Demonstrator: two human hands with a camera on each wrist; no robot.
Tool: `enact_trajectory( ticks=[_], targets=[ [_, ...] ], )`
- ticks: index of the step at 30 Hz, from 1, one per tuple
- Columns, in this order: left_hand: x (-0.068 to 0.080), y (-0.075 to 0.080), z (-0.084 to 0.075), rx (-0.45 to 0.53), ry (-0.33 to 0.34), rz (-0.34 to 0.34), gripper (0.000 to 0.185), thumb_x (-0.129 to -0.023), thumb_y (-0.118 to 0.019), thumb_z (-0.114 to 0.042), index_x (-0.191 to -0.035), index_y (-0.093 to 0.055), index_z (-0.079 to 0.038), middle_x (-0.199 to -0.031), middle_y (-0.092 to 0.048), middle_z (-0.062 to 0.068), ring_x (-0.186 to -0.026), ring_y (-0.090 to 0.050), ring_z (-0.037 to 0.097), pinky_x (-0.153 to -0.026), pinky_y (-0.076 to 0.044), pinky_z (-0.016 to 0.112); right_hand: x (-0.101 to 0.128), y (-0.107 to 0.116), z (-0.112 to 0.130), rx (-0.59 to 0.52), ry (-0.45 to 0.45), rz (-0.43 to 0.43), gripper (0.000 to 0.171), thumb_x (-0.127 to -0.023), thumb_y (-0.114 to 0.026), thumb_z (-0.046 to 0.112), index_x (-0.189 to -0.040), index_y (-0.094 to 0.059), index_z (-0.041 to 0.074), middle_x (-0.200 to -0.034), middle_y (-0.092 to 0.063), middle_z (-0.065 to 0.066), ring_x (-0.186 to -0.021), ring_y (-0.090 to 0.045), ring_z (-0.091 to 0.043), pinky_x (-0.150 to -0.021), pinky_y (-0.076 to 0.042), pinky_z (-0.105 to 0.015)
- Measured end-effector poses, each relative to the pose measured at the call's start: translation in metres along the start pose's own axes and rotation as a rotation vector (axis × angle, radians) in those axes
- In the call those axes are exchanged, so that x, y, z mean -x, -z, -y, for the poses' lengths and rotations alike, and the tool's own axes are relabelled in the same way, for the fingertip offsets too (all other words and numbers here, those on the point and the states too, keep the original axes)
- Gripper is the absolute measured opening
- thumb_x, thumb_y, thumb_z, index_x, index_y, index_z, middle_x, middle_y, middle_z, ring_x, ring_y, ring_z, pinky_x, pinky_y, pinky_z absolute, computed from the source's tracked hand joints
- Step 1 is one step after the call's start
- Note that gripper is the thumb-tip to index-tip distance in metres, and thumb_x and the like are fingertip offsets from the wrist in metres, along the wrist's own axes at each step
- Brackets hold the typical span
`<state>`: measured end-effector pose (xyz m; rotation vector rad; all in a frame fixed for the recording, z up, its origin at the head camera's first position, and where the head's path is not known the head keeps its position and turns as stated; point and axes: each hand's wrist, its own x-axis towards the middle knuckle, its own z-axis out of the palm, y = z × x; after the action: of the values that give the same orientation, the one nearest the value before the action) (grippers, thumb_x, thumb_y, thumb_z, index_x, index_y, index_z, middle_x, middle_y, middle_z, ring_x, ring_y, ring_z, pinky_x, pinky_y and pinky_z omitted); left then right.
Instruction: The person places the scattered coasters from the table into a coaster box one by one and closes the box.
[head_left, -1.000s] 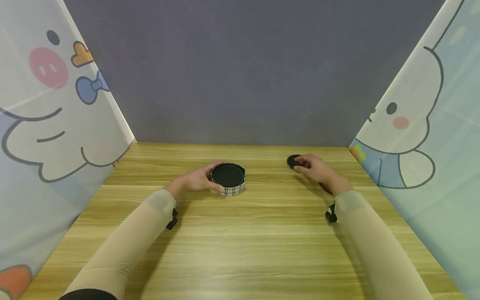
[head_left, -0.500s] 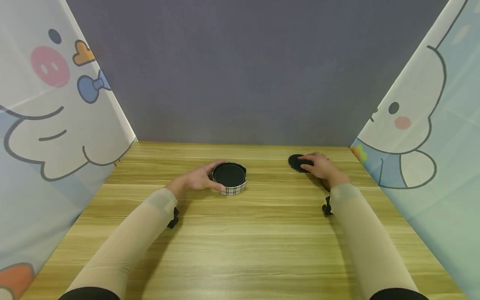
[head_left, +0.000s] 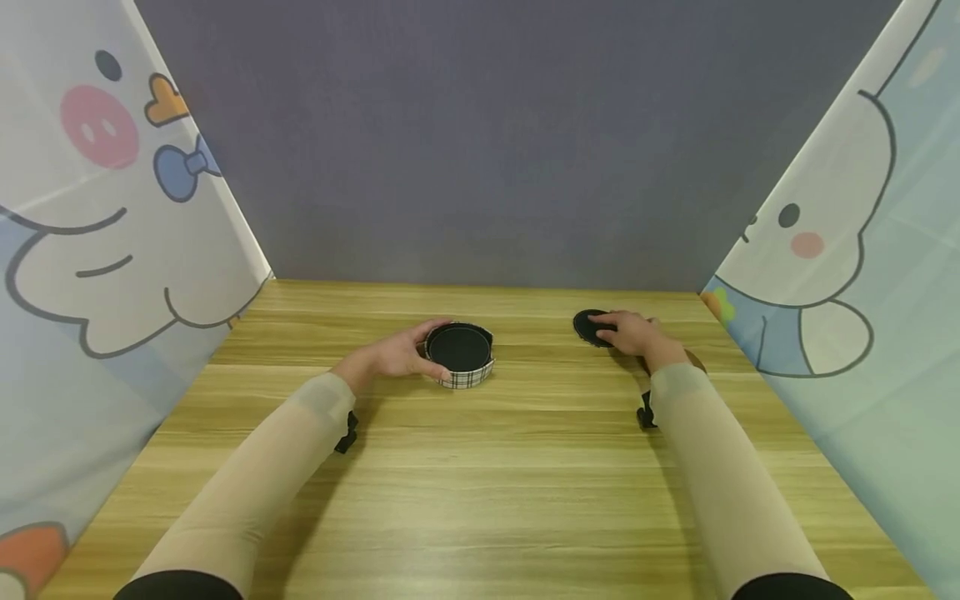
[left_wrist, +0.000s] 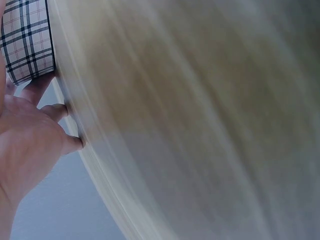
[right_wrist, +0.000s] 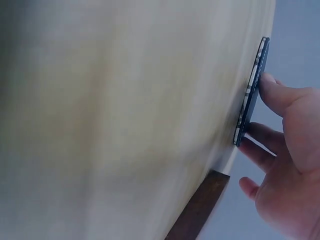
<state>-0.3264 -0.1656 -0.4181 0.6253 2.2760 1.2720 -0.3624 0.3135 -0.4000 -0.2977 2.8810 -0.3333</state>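
Note:
A round plaid-walled holder [head_left: 467,379] with a black disc [head_left: 458,348] lying inside stands mid-table. My left hand [head_left: 417,355] grips its left side, thumb in front and fingers curled round the back. In the left wrist view the thumb [left_wrist: 35,87] touches the plaid wall [left_wrist: 27,45]. A flat black coaster [head_left: 588,325] lies at the far right of the table. My right hand [head_left: 621,330] pinches its near edge. The right wrist view shows the coaster [right_wrist: 252,85] edge-on, with a fingertip [right_wrist: 272,87] on its top face and another finger against its rim.
The wooden table [head_left: 480,492] is walled by a grey panel at the back and cartoon-printed curtains on both sides. A brown flat piece [head_left: 694,360] lies by my right wrist, also seen as a brown piece [right_wrist: 197,210] in the right wrist view.
My right forearm has drawn in to the left, uncovering the brown piece. The right fingers stay on the black coaster. The left hand and the holder have not moved.

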Motion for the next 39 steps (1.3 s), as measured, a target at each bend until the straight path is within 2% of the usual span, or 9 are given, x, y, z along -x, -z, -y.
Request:
enact_trajectory(
  ticks=[5, 10, 13, 19, 21, 23, 26, 34, 39],
  targets=[
    [0.001, 0.003, -0.002, -0.02, -0.007, 0.006, 0.115, -0.093, -0.092, -0.027, -0.178, -0.016, -0.019, -0.174, -0.035, 0.025, -0.158, -0.04, 0.046, -0.129, -0.031, 0.064, 0.008, -0.002, 0.013, -0.012, 0.043, -0.022, 0.051, -0.117, -0.056, 0.031, -0.167, -0.05, 0.021, -0.174, -0.036, -0.029, -0.159, -0.032, -0.057, -0.121, -0.008, -0.088],
    [0.002, 0.003, -0.001, -0.033, -0.002, -0.002, 0.115, -0.093, -0.092, -0.028, -0.178, -0.016, -0.019, -0.174, -0.035, 0.025, -0.159, -0.04, 0.046, -0.129, -0.032, 0.064, 0.016, -0.007, 0.028, 0.01, 0.091, -0.038, 0.049, -0.114, -0.062, 0.031, -0.162, -0.057, 0.022, -0.169, -0.047, -0.025, -0.155, -0.042, -0.053, -0.12, -0.019, -0.083],
    [0.003, 0.003, -0.001, -0.038, 0.003, -0.007, 0.115, -0.092, -0.093, -0.029, -0.178, -0.016, -0.02, -0.174, -0.035, 0.024, -0.159, -0.039, 0.045, -0.13, -0.031, 0.064, 0.021, -0.011, 0.034, 0.035, 0.101, -0.041, 0.049, -0.114, -0.063, 0.035, -0.161, -0.058, 0.024, -0.167, -0.05, -0.024, -0.154, -0.043, -0.051, -0.117, -0.024, -0.079],
    [0.004, 0.003, -0.002, -0.036, 0.017, -0.018, 0.116, -0.09, -0.094, -0.031, -0.178, -0.018, -0.024, -0.175, -0.034, 0.022, -0.16, -0.039, 0.044, -0.13, -0.03, 0.064, 0.031, -0.019, 0.043, 0.024, 0.111, -0.041, 0.053, -0.112, -0.064, 0.044, -0.161, -0.059, 0.026, -0.163, -0.05, -0.028, -0.152, -0.042, -0.054, -0.118, -0.018, -0.085],
    [0.004, 0.003, -0.002, -0.036, 0.018, -0.015, 0.116, -0.091, -0.094, -0.032, -0.178, -0.018, -0.024, -0.175, -0.034, 0.023, -0.159, -0.039, 0.045, -0.13, -0.029, 0.065, 0.036, -0.02, 0.046, 0.018, 0.121, -0.035, 0.054, -0.111, -0.065, 0.046, -0.161, -0.059, 0.025, -0.158, -0.052, -0.028, -0.146, -0.046, -0.052, -0.117, -0.02, -0.084],
    [0.004, 0.003, -0.002, -0.033, 0.022, -0.015, 0.116, -0.09, -0.094, -0.032, -0.178, -0.018, -0.024, -0.175, -0.034, 0.023, -0.159, -0.039, 0.045, -0.13, -0.029, 0.065, 0.039, -0.021, 0.049, 0.018, 0.131, -0.029, 0.056, -0.11, -0.066, 0.048, -0.16, -0.06, 0.024, -0.151, -0.054, -0.027, -0.138, -0.051, -0.047, -0.112, -0.027, -0.08],
    [0.004, 0.002, -0.002, -0.027, 0.021, -0.013, 0.117, -0.09, -0.095, -0.032, -0.178, -0.018, -0.023, -0.175, -0.034, 0.023, -0.159, -0.04, 0.045, -0.13, -0.029, 0.065, 0.043, -0.024, 0.051, 0.029, 0.143, -0.03, 0.059, -0.109, -0.066, 0.052, -0.161, -0.059, 0.023, -0.143, -0.056, -0.026, -0.13, -0.053, -0.041, -0.109, -0.03, -0.077],
    [0.001, 0.0, 0.0, -0.015, 0.02, -0.011, 0.116, -0.089, -0.095, -0.03, -0.177, -0.02, -0.026, -0.174, -0.036, 0.022, -0.159, -0.04, 0.044, -0.13, -0.031, 0.063, 0.048, -0.031, 0.05, 0.064, 0.145, -0.024, 0.065, -0.108, -0.065, 0.057, -0.162, -0.055, 0.023, -0.143, -0.056, -0.028, -0.128, -0.054, -0.04, -0.096, -0.037, -0.061],
    [0.0, 0.0, -0.001, -0.023, 0.01, -0.008, 0.115, -0.09, -0.095, -0.03, -0.177, -0.02, -0.026, -0.173, -0.037, 0.022, -0.158, -0.041, 0.043, -0.13, -0.031, 0.062, 0.054, -0.028, 0.056, 0.092, 0.147, -0.005, 0.067, -0.107, -0.064, 0.062, -0.16, -0.054, 0.022, -0.143, -0.059, -0.027, -0.128, -0.056, -0.041, -0.095, -0.038, -0.059]
  ],
)
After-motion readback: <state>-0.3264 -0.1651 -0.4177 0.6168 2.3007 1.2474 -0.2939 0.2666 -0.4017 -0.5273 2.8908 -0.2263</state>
